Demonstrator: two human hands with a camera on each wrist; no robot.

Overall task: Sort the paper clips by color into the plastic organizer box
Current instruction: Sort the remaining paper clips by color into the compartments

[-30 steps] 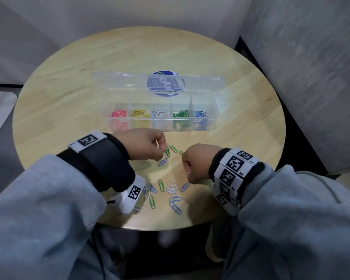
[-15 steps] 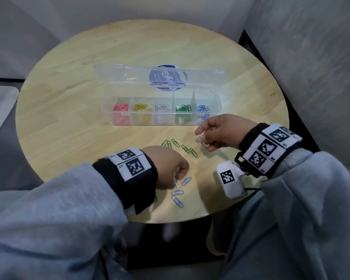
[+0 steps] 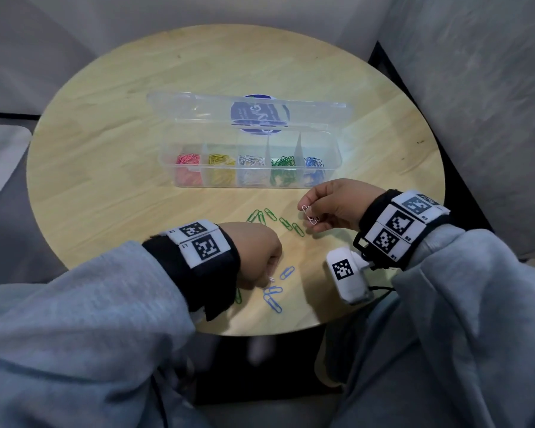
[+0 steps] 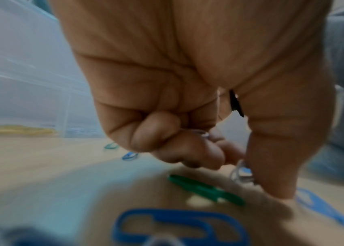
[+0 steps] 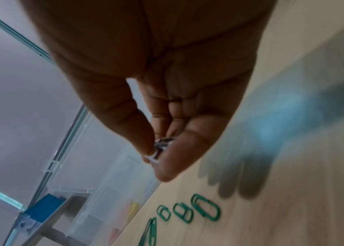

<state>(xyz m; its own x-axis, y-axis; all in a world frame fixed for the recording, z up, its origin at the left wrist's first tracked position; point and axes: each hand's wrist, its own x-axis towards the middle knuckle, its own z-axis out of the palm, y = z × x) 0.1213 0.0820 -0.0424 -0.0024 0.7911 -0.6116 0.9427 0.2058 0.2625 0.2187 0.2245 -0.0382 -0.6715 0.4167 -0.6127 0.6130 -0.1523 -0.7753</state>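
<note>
The clear organizer box point(image 3: 334, 168) stands open mid-table with pink, yellow, white, green and blue clips in separate compartments. My right hand point(image 3: 306, 211) hovers just in front of the box's right end and pinches a few white paper clips point(image 3: 310, 215) between thumb and fingers point(image 5: 160, 149). My left hand point(image 3: 269, 274) is curled low over the loose clips near the table's front edge. It pinches a white clip point(image 4: 240, 173) against the wood, with more white clips point(image 4: 203, 133) tucked under its curled fingers. Green clips point(image 3: 286, 223) and blue clips point(image 3: 272, 299) lie loose on the table.
The box's lid point(image 3: 198, 106) lies flat behind it with a blue round label. A green clip point(image 4: 206, 189) and a blue clip point(image 4: 177, 226) lie right under my left hand. The round wooden table point(image 3: 105, 180) ends close behind the blue clips.
My right hand has lifted from the pile up and right toward the box with white clips. My left hand has dropped back to the clips at the front edge.
</note>
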